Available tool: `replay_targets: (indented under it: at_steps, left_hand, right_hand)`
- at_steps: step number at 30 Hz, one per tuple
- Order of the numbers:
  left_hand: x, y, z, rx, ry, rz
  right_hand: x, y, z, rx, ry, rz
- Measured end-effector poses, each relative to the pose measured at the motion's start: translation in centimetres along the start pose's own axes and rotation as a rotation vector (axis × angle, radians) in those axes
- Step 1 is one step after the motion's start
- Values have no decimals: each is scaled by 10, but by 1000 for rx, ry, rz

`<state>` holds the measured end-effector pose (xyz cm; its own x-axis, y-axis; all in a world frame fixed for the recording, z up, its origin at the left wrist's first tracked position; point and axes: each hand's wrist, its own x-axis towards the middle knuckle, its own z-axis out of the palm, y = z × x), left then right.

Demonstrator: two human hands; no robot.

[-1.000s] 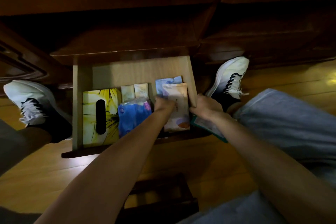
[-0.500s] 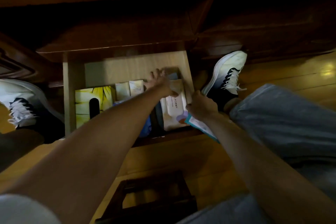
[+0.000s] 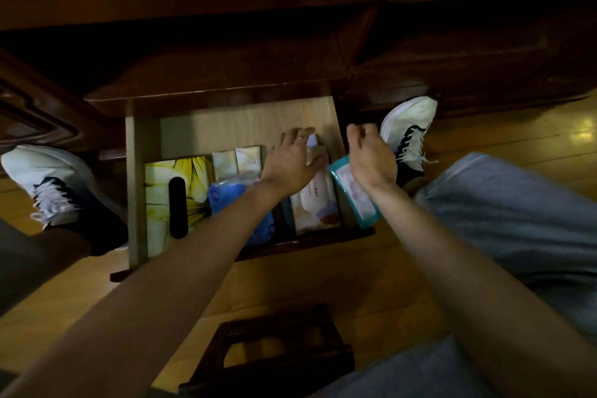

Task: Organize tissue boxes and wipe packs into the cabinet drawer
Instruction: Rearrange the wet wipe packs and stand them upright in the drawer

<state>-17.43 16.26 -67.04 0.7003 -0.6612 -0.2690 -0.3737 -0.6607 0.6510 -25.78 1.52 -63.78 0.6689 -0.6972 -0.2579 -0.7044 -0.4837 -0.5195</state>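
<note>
The cabinet drawer [image 3: 137,191] stands pulled out, its inside pale wood. In it lie a yellow flowered tissue box [image 3: 158,200] at the left, two small tissue packs [image 3: 237,161] behind a blue pack [image 3: 226,199], and a white wipe pack [image 3: 319,203] at the right. My left hand [image 3: 290,163] rests flat on the far end of the white wipe pack, fingers spread. My right hand [image 3: 371,157] is above the drawer's right wall, closed on a teal-edged wipe pack [image 3: 357,203] that slants down from under the palm.
A dark wooden cabinet [image 3: 226,42] overhangs the drawer's back. White sneakers sit on the floor at the left [image 3: 48,181] and the right [image 3: 410,126] of the drawer. A dark wooden stool [image 3: 277,355] stands near me on the yellow wood floor. My jeans-clad knee [image 3: 504,203] is at the right.
My left hand slid from the near part of the white wipe pack to its far end and spread out. My right hand rose and moved farther along the drawer's right wall with the teal pack.
</note>
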Motion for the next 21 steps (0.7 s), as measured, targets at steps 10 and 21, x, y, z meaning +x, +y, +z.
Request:
replay_targets:
  at_steps: [10,21]
  left_hand:
    - [-89,25,-34,-829,-127,-94]
    - [-89,15,-49,-1189,60,-325]
  right_hand:
    - [-21,-54,-10,721,-240,328]
    - [-54,-40,-51,895,-524,23]
